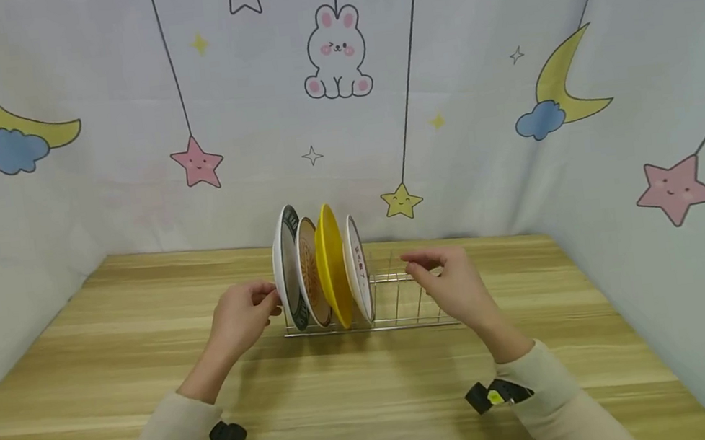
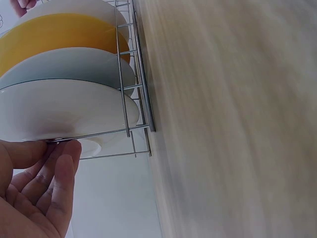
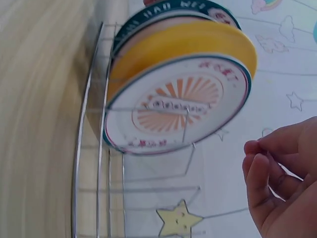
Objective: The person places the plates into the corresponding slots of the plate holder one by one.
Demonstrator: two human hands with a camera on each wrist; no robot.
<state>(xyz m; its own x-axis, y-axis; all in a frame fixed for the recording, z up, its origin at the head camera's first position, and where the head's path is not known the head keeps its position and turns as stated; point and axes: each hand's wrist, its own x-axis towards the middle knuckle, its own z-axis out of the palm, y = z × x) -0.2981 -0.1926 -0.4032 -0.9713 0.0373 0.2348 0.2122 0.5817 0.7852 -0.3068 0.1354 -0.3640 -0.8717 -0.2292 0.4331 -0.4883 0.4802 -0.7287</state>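
A wire dish rack (image 1: 417, 325) stands on the table with several plates upright in its left part. From the left come a white plate with a dark green lettered rim (image 1: 295, 270), a smaller plate with an orange-brown pattern (image 1: 311, 272), a yellow plate (image 1: 333, 266) and a white plate with red characters (image 3: 173, 106). At the rack's left end, my left hand (image 1: 246, 315) pinches the end wire between thumb and fingers, beside the outermost plate. My right hand (image 1: 454, 284) hovers near the rack's right end, its fingers loosely bent around nothing.
The wood-grain table (image 1: 348, 409) extends in front of the rack and to both sides. Behind it hangs a white curtain (image 1: 260, 100) printed with stars, moons and a rabbit. Wire slots (image 1: 394, 295) show right of the plates.
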